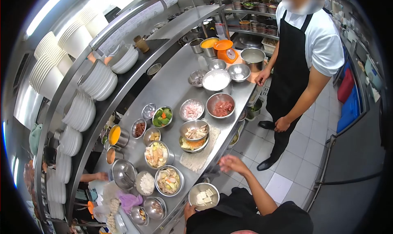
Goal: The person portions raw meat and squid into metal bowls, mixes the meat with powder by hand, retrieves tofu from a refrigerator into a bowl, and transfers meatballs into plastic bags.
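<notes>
My left hand (190,211) grips the rim of a metal bowl (191,196) at the table's front edge. Pale white blocks that look like tofu (205,196) lie in it. My right hand (233,164) is raised beyond the table edge, fingers loosely bent and apart, with nothing visible in it. Left of the held bowl stands a metal bowl of sliced pale food (168,181), and behind that another bowl of cut pieces (156,154). A bowl of pale strips (195,130) rests on a bowl of shredded food (192,145), near a folded cloth (196,157).
A co-worker in a black apron (288,58) stands at the table's far right. Bowls of red meat (221,105) and white powder (217,80), plus an orange scale (226,50), occupy the far end. Stacked white plates (98,80) line the left shelf. Another person's hand (100,176) shows at left.
</notes>
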Demonstrator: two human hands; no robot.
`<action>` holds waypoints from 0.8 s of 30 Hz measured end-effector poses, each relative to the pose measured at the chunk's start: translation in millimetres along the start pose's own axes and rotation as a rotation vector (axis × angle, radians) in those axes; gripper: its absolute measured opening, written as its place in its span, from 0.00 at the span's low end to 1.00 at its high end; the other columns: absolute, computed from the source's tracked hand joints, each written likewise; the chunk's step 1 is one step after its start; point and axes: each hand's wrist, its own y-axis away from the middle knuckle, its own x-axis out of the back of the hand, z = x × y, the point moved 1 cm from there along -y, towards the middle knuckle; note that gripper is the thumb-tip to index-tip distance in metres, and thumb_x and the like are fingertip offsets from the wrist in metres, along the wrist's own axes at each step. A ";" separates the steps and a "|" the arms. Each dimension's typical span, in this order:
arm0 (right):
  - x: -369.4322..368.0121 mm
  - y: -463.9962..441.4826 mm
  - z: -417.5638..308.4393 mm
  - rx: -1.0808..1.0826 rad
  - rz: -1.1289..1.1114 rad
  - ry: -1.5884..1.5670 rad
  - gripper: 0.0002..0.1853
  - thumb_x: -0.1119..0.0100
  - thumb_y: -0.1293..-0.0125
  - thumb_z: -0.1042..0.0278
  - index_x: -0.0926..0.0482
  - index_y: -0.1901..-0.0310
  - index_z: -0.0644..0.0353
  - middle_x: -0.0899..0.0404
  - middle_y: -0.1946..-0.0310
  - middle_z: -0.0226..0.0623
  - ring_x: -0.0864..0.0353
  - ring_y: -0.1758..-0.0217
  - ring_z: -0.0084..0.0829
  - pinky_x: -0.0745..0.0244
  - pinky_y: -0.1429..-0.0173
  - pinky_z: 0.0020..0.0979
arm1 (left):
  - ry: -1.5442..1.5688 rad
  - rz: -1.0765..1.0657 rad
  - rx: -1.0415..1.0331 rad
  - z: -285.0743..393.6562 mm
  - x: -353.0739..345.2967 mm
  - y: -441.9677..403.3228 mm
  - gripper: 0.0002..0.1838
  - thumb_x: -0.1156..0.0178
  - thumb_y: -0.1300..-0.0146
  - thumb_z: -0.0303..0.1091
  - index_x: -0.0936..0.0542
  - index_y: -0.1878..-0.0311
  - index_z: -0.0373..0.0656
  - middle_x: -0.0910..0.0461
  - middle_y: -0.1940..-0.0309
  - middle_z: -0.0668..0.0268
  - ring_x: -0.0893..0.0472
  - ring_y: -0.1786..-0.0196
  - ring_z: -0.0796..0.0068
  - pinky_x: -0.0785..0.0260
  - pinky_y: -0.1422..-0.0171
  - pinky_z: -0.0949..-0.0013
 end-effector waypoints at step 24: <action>-33.3 -395.4 -599.1 0.617 -0.258 -0.576 0.23 0.60 0.37 0.65 0.45 0.42 0.67 0.37 0.41 0.55 0.27 0.48 0.52 0.26 0.49 0.51 | 0.418 0.558 0.216 0.9 -74.0 -4.0 0.17 0.47 0.49 0.27 0.24 0.54 0.34 0.22 0.62 0.52 0.21 0.58 0.58 0.30 0.55 0.64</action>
